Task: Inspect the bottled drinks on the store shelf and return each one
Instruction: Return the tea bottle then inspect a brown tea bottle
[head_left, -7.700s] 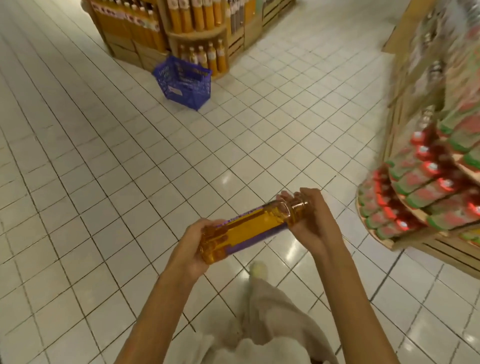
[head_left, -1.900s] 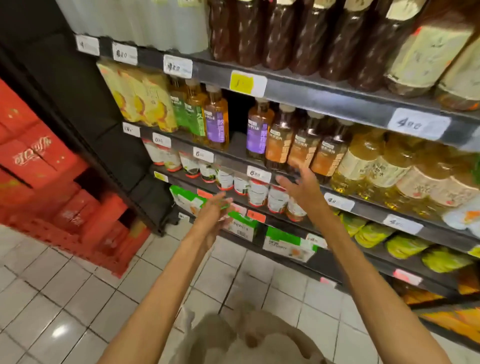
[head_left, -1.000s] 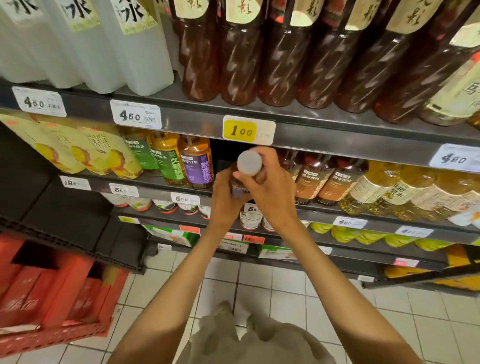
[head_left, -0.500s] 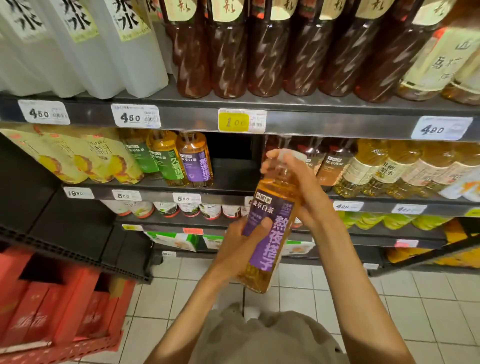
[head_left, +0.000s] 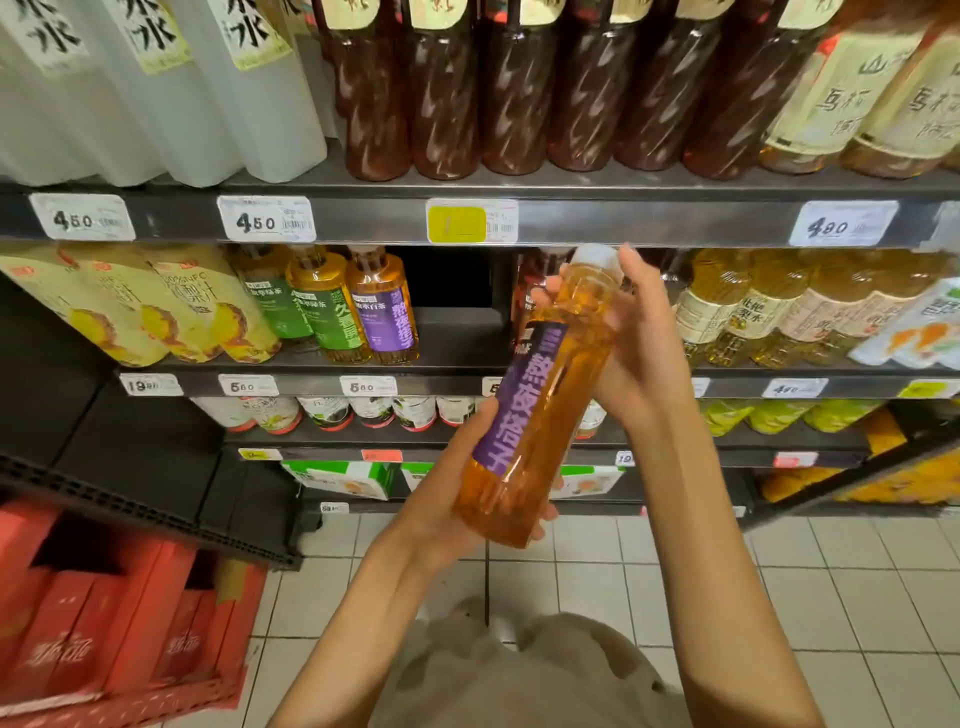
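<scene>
An amber tea bottle with a purple label (head_left: 540, 405) is tilted in front of the shelf, its white cap up and to the right. My left hand (head_left: 447, 499) cups its lower end from below and behind. My right hand (head_left: 641, 358) grips its neck and upper body. A matching purple-label bottle (head_left: 382, 312) stands on the second shelf (head_left: 452, 358), with a dark gap to its right.
Green-label tea bottles (head_left: 317, 306) and yellow juice cartons (head_left: 130, 306) stand left of the gap, pale tea bottles (head_left: 769, 312) to the right. Dark bottles (head_left: 519, 88) line the top shelf. Red drink cases (head_left: 104, 613) are stacked on the floor at lower left.
In the last second the bottle came off the second shelf into both hands. It now sits a little farther right and more tilted, with my left hand lower on its base.
</scene>
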